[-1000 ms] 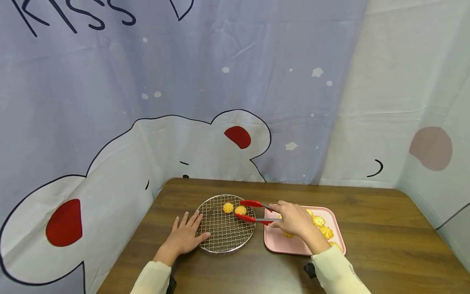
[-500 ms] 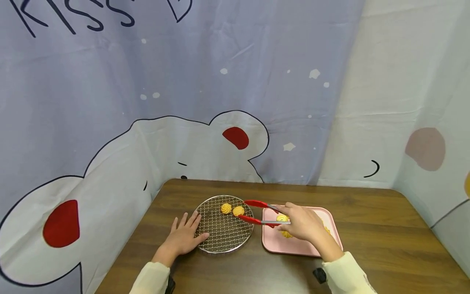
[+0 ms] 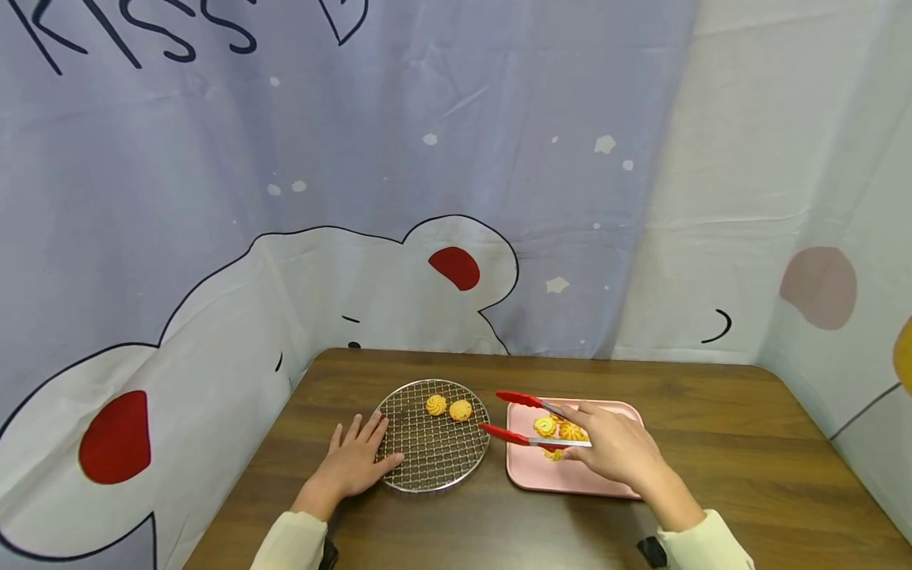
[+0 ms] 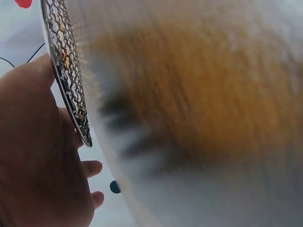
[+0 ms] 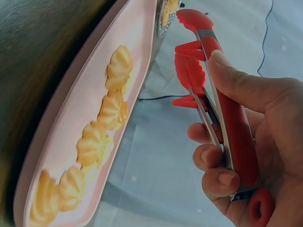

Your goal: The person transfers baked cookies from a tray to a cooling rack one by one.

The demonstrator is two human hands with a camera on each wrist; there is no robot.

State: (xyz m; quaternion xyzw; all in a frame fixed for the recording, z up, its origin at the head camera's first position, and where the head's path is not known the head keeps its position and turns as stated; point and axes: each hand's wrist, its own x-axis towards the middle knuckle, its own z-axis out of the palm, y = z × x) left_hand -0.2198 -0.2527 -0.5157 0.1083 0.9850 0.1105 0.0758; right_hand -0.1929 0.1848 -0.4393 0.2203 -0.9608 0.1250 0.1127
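Right hand point(image 3: 618, 445), grip clasping red tongs point(image 5: 234, 127) above pink tray point(image 3: 537, 476) of cookies point(image 3: 571, 431), left hand point(image 3: 354, 465), grip relaxed, touching round wire rack point(image 3: 436, 453)

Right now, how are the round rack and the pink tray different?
The round rack is a circle, but the pink tray is a rectangle with rounded corners. The rack is see-through silvery mesh; the tray is solid. The rack has two cookies, while the tray has more, at least five. Both sit on the brown table holding yellow cookies.
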